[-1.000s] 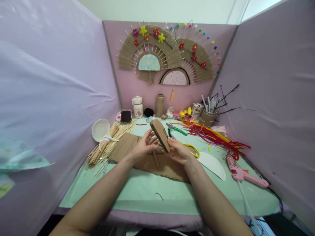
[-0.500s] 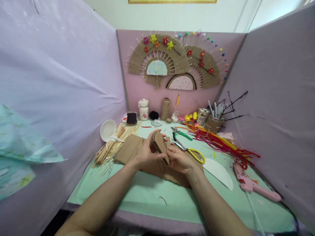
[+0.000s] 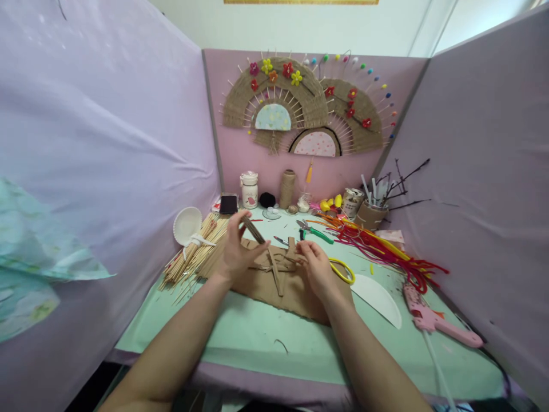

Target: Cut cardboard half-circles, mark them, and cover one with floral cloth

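Note:
My left hand (image 3: 235,252) is raised over the table, its thumb and fingers pinched on a brown cardboard piece (image 3: 253,229) seen edge-on. My right hand (image 3: 316,267) rests on a large sheet of brown cardboard (image 3: 295,294), fingers bent and touching small cardboard scraps (image 3: 292,250) near a narrow cardboard strip (image 3: 275,272). Whether those fingers grip a scrap I cannot make out.
A bundle of bamboo skewers (image 3: 195,252) and a white paper bowl (image 3: 187,224) lie at the left. Yellow-handled scissors (image 3: 341,269), green pliers (image 3: 315,230), pipe cleaners (image 3: 381,245), a white half plate (image 3: 378,292) and a pink glue gun (image 3: 433,320) sit at the right. Jars line the back.
My left hand has carried the cardboard piece up and to the left, alone. My right hand has let go of it and dropped onto the cardboard sheet.

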A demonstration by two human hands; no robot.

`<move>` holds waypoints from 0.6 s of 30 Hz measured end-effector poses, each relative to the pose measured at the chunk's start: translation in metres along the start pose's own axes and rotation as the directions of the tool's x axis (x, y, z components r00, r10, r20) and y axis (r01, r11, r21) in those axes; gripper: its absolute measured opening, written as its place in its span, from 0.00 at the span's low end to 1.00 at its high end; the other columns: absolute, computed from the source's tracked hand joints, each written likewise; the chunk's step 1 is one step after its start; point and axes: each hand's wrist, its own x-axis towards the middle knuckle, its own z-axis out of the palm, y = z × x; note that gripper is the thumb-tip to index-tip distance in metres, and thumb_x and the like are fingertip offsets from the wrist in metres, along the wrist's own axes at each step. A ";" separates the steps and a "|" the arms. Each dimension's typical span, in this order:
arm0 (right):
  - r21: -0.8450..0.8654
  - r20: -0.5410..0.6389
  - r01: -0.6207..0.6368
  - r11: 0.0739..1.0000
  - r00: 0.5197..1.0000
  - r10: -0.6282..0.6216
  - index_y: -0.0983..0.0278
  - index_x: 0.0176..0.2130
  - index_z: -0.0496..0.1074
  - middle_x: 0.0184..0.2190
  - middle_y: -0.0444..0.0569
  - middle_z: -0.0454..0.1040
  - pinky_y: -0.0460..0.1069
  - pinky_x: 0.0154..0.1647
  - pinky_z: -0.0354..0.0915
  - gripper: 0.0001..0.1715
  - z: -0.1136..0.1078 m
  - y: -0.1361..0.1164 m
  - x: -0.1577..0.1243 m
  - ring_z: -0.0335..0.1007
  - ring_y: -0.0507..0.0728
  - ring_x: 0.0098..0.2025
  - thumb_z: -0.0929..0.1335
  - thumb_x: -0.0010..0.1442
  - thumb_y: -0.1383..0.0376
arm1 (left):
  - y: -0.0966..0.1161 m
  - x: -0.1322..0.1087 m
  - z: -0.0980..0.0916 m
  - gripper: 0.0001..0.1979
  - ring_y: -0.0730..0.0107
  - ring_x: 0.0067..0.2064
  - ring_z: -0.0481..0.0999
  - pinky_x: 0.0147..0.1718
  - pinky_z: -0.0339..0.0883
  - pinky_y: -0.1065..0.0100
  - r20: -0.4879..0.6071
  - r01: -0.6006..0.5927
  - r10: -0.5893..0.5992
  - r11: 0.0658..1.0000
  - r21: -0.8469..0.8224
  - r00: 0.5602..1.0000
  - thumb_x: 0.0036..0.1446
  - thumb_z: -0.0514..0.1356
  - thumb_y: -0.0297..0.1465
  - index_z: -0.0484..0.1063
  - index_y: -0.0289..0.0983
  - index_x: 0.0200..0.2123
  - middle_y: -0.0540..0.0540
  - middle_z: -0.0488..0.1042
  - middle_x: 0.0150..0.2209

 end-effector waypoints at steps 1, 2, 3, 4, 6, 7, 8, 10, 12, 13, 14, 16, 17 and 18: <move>-0.068 -0.064 0.067 0.995 0.995 -0.071 0.61 0.35 0.71 0.32 0.44 0.70 0.48 0.37 0.64 0.20 -0.003 0.000 0.002 0.67 0.55 0.37 0.71 0.52 0.49 | 0.000 0.004 -0.002 0.42 0.57 0.59 0.65 0.54 0.66 0.57 -0.087 0.054 -0.059 0.997 -0.057 0.994 0.43 0.72 0.31 0.56 0.48 0.59 0.42 0.62 0.58; -0.136 -0.110 0.120 0.983 0.985 -0.135 0.61 0.35 0.70 0.32 0.44 0.70 0.49 0.39 0.64 0.18 -0.006 0.001 0.005 0.66 0.55 0.37 0.71 0.53 0.50 | 0.000 0.007 -0.005 0.42 0.58 0.59 0.66 0.53 0.67 0.60 -0.161 0.109 -0.129 0.986 -0.125 0.979 0.43 0.72 0.31 0.56 0.49 0.59 0.43 0.61 0.58; -0.201 -0.142 0.159 0.966 0.972 -0.190 0.62 0.35 0.69 0.33 0.45 0.70 0.50 0.41 0.64 0.17 -0.009 0.001 0.007 0.66 0.55 0.38 0.70 0.53 0.52 | -0.001 0.011 -0.007 0.41 0.60 0.58 0.67 0.53 0.67 0.62 -0.222 0.162 -0.205 0.967 -0.199 0.953 0.43 0.72 0.30 0.57 0.50 0.59 0.44 0.62 0.58; -0.265 -0.163 0.187 0.946 0.958 -0.235 0.62 0.36 0.68 0.35 0.46 0.70 0.51 0.43 0.64 0.17 -0.012 0.000 0.009 0.66 0.56 0.39 0.70 0.54 0.53 | -0.003 0.014 -0.009 0.40 0.61 0.56 0.69 0.52 0.67 0.63 -0.271 0.207 -0.282 0.939 -0.275 0.920 0.43 0.72 0.30 0.58 0.50 0.57 0.45 0.63 0.57; -0.417 -0.159 0.218 0.882 0.938 -0.307 0.62 0.40 0.67 0.40 0.50 0.70 0.53 0.47 0.64 0.18 -0.015 -0.002 0.011 0.66 0.58 0.43 0.69 0.54 0.53 | -0.008 0.019 -0.012 0.35 0.65 0.51 0.73 0.49 0.68 0.65 -0.325 0.288 -0.437 0.862 -0.416 0.838 0.42 0.72 0.30 0.62 0.49 0.53 0.47 0.67 0.52; -0.508 -0.114 0.233 0.829 0.936 -0.333 0.62 0.43 0.67 0.43 0.52 0.69 0.55 0.49 0.64 0.21 -0.014 -0.003 0.011 0.65 0.59 0.46 0.69 0.54 0.53 | -0.011 0.021 -0.013 0.33 0.66 0.49 0.74 0.48 0.69 0.66 -0.330 0.329 -0.510 0.818 -0.472 0.794 0.42 0.72 0.30 0.63 0.48 0.51 0.48 0.69 0.49; -0.602 -0.036 0.252 0.757 0.939 -0.342 0.62 0.47 0.66 0.48 0.54 0.67 0.56 0.52 0.62 0.25 -0.012 -0.005 0.010 0.64 0.61 0.50 0.69 0.53 0.53 | -0.015 0.022 -0.014 0.31 0.68 0.47 0.75 0.46 0.70 0.66 -0.320 0.375 -0.580 0.770 -0.517 0.749 0.41 0.71 0.30 0.64 0.48 0.49 0.49 0.70 0.46; -0.766 0.171 0.305 0.566 0.945 -0.279 0.62 0.56 0.63 0.57 0.59 0.60 0.60 0.59 0.56 0.37 -0.003 -0.010 0.007 0.56 0.65 0.59 0.71 0.51 0.50 | -0.023 0.022 -0.015 0.28 0.69 0.44 0.75 0.42 0.71 0.66 -0.276 0.468 -0.693 0.676 -0.570 0.666 0.41 0.71 0.30 0.65 0.47 0.46 0.51 0.72 0.42; -0.856 0.346 0.366 0.364 0.930 -0.122 0.60 0.61 0.59 0.64 0.60 0.52 0.65 0.63 0.47 0.49 0.011 -0.012 0.004 0.43 0.71 0.67 0.73 0.47 0.46 | -0.030 0.021 -0.014 0.26 0.70 0.41 0.76 0.39 0.72 0.67 -0.228 0.537 -0.767 0.597 -0.596 0.599 0.41 0.71 0.30 0.65 0.46 0.44 0.52 0.72 0.41; -0.875 0.403 0.397 0.276 0.915 -0.038 0.59 0.63 0.57 0.66 0.60 0.49 0.69 0.63 0.42 0.53 0.019 -0.011 0.003 0.37 0.74 0.68 0.74 0.45 0.44 | -0.034 0.019 -0.014 0.26 0.71 0.39 0.76 0.37 0.72 0.68 -0.211 0.561 -0.792 0.567 -0.603 0.573 0.41 0.71 0.30 0.65 0.46 0.44 0.52 0.73 0.41; -0.879 0.445 0.430 0.205 0.895 0.030 0.59 0.64 0.56 0.66 0.61 0.50 0.71 0.63 0.38 0.55 0.027 -0.010 0.003 0.34 0.75 0.69 0.74 0.44 0.43 | -0.038 0.017 -0.013 0.27 0.71 0.38 0.76 0.36 0.72 0.68 -0.202 0.579 -0.808 0.547 -0.605 0.553 0.41 0.71 0.30 0.65 0.46 0.45 0.52 0.73 0.41; -0.865 0.501 0.491 0.104 0.855 0.133 0.62 0.63 0.56 0.62 0.63 0.59 0.72 0.63 0.34 0.55 0.041 -0.005 0.005 0.43 0.75 0.67 0.73 0.45 0.42 | -0.046 0.013 -0.011 0.29 0.71 0.36 0.77 0.33 0.72 0.70 -0.209 0.608 -0.829 0.529 -0.592 0.518 0.42 0.70 0.29 0.64 0.45 0.48 0.49 0.74 0.43; -0.859 0.510 0.506 0.071 0.843 0.170 0.64 0.61 0.59 0.59 0.64 0.64 0.71 0.63 0.34 0.51 0.046 -0.001 0.006 0.50 0.73 0.64 0.72 0.47 0.43 | -0.049 0.011 -0.010 0.30 0.70 0.36 0.77 0.31 0.71 0.71 -0.221 0.623 -0.838 0.524 -0.581 0.499 0.42 0.70 0.29 0.64 0.45 0.49 0.48 0.74 0.44; -0.858 0.509 0.511 0.049 0.837 0.200 0.66 0.58 0.61 0.56 0.64 0.67 0.69 0.63 0.36 0.45 0.050 0.002 0.008 0.56 0.72 0.62 0.71 0.50 0.44 | -0.053 0.009 -0.010 0.32 0.70 0.36 0.77 0.30 0.71 0.71 -0.233 0.638 -0.847 0.518 -0.570 0.479 0.43 0.70 0.29 0.63 0.45 0.51 0.47 0.74 0.45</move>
